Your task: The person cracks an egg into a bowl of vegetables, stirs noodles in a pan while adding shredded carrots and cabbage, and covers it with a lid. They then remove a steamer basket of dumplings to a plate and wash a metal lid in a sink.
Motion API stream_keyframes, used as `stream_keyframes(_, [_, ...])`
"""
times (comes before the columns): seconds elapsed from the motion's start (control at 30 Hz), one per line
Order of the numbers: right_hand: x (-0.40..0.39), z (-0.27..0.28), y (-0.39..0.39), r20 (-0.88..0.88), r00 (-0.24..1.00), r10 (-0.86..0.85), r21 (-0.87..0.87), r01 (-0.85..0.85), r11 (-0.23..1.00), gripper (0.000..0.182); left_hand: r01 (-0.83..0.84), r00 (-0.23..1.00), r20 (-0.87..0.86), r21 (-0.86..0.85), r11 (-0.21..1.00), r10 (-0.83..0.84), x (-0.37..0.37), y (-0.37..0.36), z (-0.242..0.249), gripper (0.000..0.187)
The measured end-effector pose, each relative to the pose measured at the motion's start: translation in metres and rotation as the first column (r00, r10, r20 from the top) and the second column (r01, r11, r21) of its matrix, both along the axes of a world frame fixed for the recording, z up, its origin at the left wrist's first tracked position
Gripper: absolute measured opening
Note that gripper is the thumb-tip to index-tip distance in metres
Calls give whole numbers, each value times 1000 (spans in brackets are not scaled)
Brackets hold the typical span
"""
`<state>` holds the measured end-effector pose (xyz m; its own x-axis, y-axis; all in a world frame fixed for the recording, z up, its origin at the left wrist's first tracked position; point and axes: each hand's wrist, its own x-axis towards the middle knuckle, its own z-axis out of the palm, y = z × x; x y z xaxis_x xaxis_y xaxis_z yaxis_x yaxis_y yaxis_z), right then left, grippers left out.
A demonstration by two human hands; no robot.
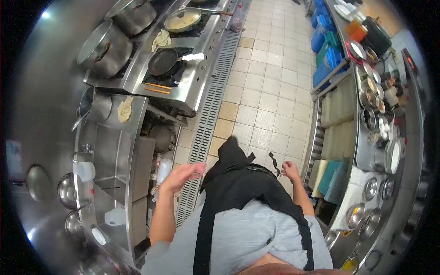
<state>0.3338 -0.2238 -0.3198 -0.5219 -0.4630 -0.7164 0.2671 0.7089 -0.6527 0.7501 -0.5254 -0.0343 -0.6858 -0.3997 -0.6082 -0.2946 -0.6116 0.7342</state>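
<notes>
In the head view, the left hand (185, 176) is left of the lower centre, palm turned inward, its fingers stretched out and nothing visible in its grasp. The right hand (290, 170) is right of the lower centre, its fingers partly bent; whether it grips anything cannot be told. Between the hands, the black apron (252, 188) covers the person's front over a grey shirt (247, 224). A loose black strap (273, 161) hangs just beside the right hand.

At the upper left, a pan with pale contents (183, 19) and a dark frying pan (162, 62) sit on the stove (185, 82), near two large pots. Below them is a steel sink (112, 156), with a cloth (124, 109) on its upper ledge. Along the right side, a bench (344, 198) carries metal bowls and containers. Pale tiles (263, 96) fill the upper centre.
</notes>
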Motion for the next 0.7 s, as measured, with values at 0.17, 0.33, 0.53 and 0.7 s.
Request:
stream_keyframes(0.17, [-51,7,-102,-72,990,122,-4,-122,993,42,-339,939,-11,-187,922,344,-105,-98,-29,30])
stream_keyframes(0.33, [-127,-15,-134,-437,763,476,-54,-551,833,42,-406,914,-67,-79,911,401,-198,-207,-79,30])
stream_keyframes(0.53, [-191,70,-209,-162,979,-122,22,127,992,35,-457,888,-90,-69,887,451,-320,-339,-68,39])
stream_keyframes(0.7, [-217,55,-222,-69,976,-208,-23,206,978,35,-380,711,-50,-866,324,701,-376,-511,-131,81])
